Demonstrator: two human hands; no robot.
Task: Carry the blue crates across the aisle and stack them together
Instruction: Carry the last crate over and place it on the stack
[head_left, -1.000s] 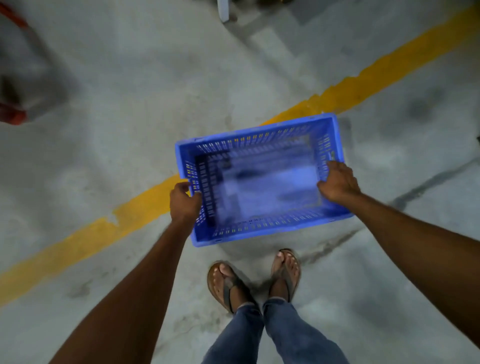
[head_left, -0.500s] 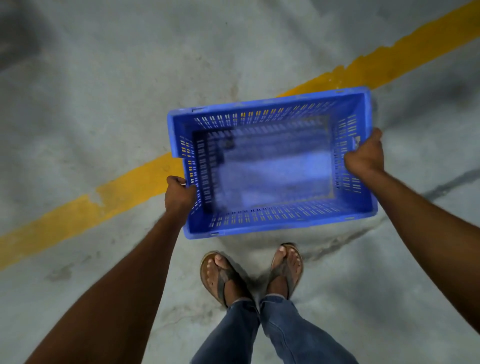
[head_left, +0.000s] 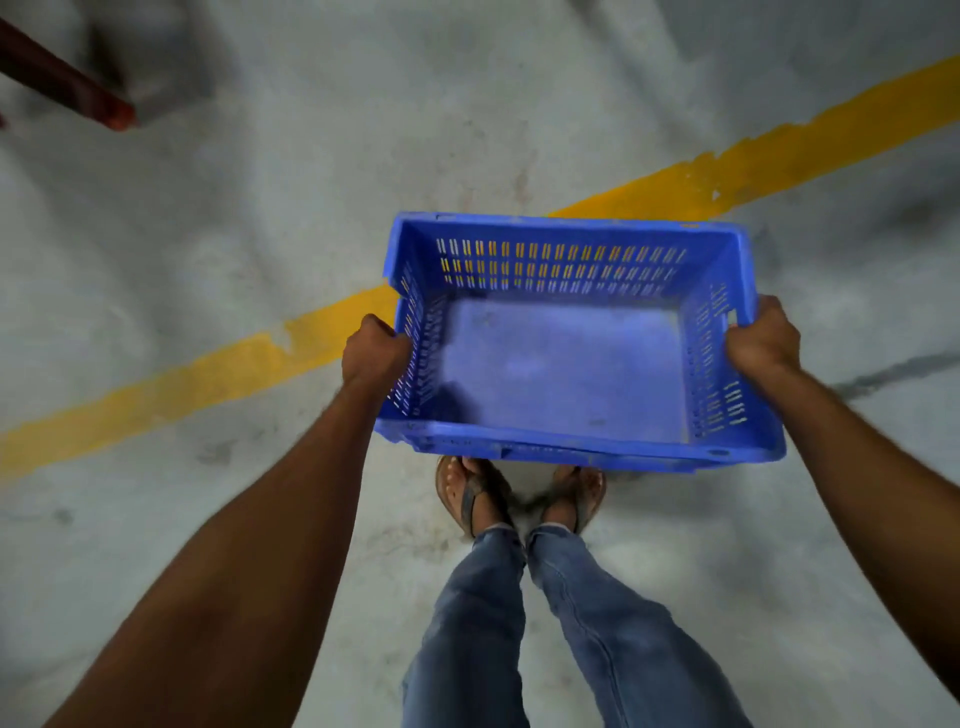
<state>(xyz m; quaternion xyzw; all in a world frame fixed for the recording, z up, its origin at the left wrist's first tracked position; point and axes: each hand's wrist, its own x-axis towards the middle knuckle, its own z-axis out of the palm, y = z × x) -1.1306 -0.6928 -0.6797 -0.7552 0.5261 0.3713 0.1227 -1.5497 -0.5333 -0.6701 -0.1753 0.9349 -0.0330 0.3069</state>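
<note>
One blue slotted plastic crate (head_left: 566, 358), rectangular and empty, held off the grey concrete floor (head_left: 260, 218) in front of the person's shins. Left hand (head_left: 375, 354) grips the left short wall, right hand (head_left: 762, 344) the right short wall near the handle slot; fingers (head_left: 748, 347) of each are curled tight around the rim, thumbs outside, so both hands are clamped on the crate. Grip on opposite ends makes sense: it keeps the load level and the open top facing up, and leaves the long sides free for setting it down square on another crate. Crate hangs above the toes and overlaps the painted yellow floor line (head_left: 753, 166), which runs diagonally from lower left to upper right; I take that as the aisle marking, with the person standing on the near side of it. Count: one crate in sight, two hands, two feet in brown sandals (head_left: 470, 493), one yellow line, one dark red bar-like object (head_left: 67, 83) at the upper left corner, too cut off to identify. No second crate or stack visible, so the carry looks unfinished and the stacking step has not yet begun.
</note>
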